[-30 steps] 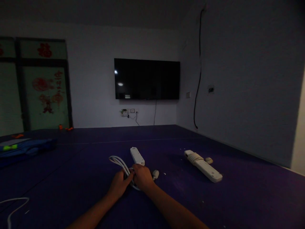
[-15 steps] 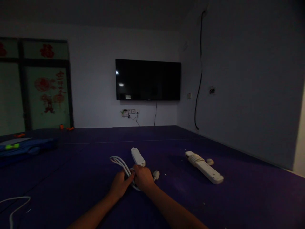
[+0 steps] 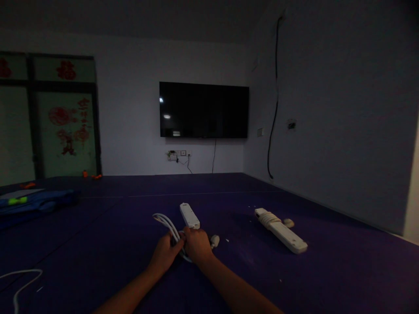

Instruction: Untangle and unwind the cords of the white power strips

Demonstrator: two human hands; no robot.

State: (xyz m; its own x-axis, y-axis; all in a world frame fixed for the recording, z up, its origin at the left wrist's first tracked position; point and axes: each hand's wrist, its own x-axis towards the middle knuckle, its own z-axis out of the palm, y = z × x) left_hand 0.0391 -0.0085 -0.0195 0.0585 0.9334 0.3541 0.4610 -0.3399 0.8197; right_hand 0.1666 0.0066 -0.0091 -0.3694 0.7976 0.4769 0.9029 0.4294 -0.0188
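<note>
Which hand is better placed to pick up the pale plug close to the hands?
Probably the right hand: it is just beside the plug. The left hand is farther away, with the right hand between. Both hands hold the coiled cable.

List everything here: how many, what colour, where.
Coiled cable: 1, white, held at centre
Power strip: 1, white, beyond coiled cable
Plugs: 2, cream, right of coiled cable
Wrapped power strip: 1, cream, right
Loose cable: 1, white, lower left
Surface: 1, purple, underneath
Scraps: several, white, on surface
Cloth pile: 1, blue, left
Small item: 1, green, on cloth pile
Orange items: several, orange, left
Walls: 2, greyish, far and right
Television: 1, black, far wall
Wall sockets: several, pale, below television
Hanging cord: 1, black, right wall
Glazed panels: several, greenish, red decorations, far left
Left hand: 1, bare, gripping coiled cable
Right hand: 1, bare, gripping coiled cable
</note>
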